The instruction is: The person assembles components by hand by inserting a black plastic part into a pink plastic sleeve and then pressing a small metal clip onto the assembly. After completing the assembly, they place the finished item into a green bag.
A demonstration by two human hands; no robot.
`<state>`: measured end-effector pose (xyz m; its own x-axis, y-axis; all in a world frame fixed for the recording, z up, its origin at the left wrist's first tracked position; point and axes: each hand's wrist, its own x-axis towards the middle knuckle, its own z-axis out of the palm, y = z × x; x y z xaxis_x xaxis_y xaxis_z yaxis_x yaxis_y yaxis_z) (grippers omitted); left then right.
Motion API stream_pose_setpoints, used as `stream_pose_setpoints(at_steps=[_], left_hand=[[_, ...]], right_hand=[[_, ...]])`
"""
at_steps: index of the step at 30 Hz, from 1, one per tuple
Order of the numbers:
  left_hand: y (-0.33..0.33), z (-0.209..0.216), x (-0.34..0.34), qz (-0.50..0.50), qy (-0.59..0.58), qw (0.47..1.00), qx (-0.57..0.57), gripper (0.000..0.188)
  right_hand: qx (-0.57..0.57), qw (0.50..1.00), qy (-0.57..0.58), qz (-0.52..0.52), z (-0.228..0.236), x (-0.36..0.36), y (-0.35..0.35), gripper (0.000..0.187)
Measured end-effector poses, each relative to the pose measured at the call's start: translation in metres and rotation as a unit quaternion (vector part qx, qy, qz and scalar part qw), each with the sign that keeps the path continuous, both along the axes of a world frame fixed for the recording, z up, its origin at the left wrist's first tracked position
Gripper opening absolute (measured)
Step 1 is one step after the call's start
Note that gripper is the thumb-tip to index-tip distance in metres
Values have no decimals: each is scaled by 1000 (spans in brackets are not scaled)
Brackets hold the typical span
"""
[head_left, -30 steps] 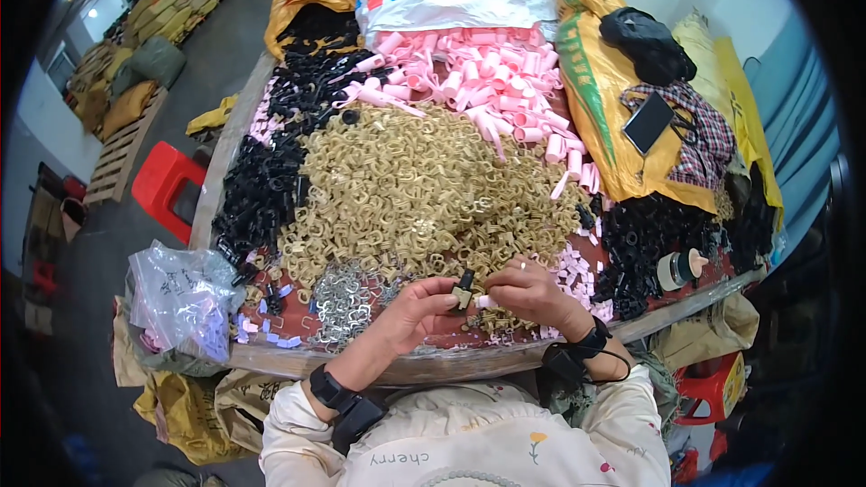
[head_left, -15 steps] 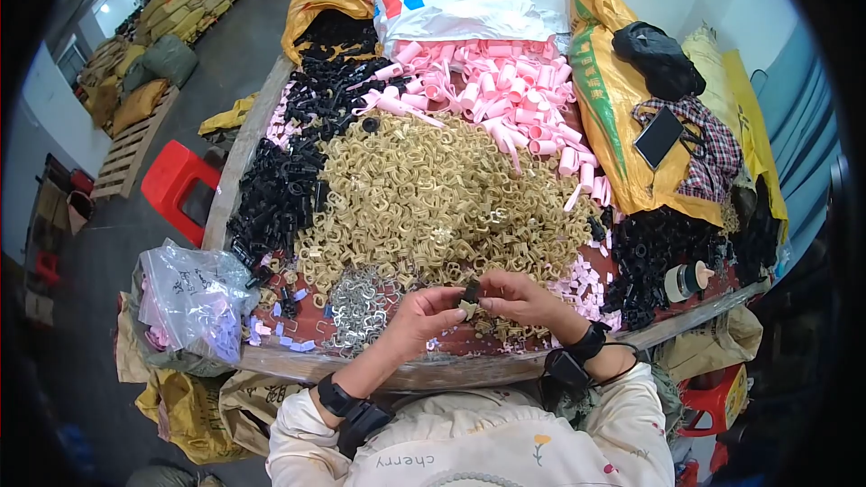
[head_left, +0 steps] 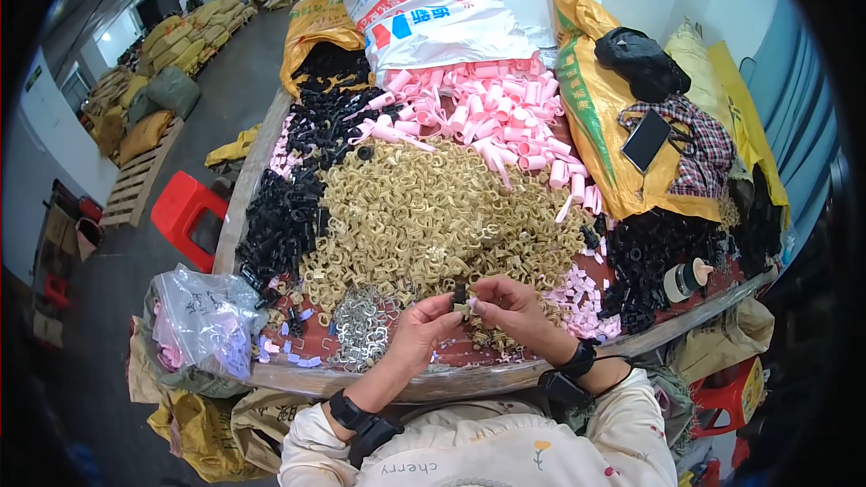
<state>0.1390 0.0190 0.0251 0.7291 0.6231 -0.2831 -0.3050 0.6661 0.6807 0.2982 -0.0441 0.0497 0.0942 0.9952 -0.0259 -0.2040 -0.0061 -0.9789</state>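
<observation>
My left hand pinches a small black plastic part with a tan piece at its lower end. From the other side, the closed fingers of my right hand meet the same assembly, and a small pale bit shows at their tips. What exactly sits between those fingers is partly hidden. Just beyond both hands spreads a large heap of tan plastic rings. Beside my left hand lies a pile of silvery metal clips. Small pink pieces are scattered to the right of my right hand.
Black parts line the table's left side, with another black pile at right. Pink tubes spill from a white sack. A phone rests on a yellow sack. A bottle lies near the front edge.
The view has shifted slightly, so the table sits a little lower in the picture. Both hands stay together at the small part, and my right fingertips have changed position slightly on it.
</observation>
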Motion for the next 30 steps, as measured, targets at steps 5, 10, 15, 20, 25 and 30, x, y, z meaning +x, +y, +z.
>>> stream_pose_setpoints(at_steps=[5,10,15,20,25,30], left_hand=[[1,-2,3,-2,-6,1000,3,27],[0,8,4,-9,2,999,-38,23],[1,3,3,-68,-37,995,-56,22],[-2,4,5,-115,-31,990,-72,19],[-5,24,12,-146,-18,983,-106,19],[11,23,20,-88,29,996,-16,20]], right_hand=[[146,946,-288,17,8,3,1,21],[141,948,-284,4,3,3,-1,24],[223,913,-340,-36,-1,4,1,26],[267,897,-346,-70,-6,5,-4,27],[271,894,-351,-65,-6,13,-3,26],[269,889,-367,-57,2,39,14,27]])
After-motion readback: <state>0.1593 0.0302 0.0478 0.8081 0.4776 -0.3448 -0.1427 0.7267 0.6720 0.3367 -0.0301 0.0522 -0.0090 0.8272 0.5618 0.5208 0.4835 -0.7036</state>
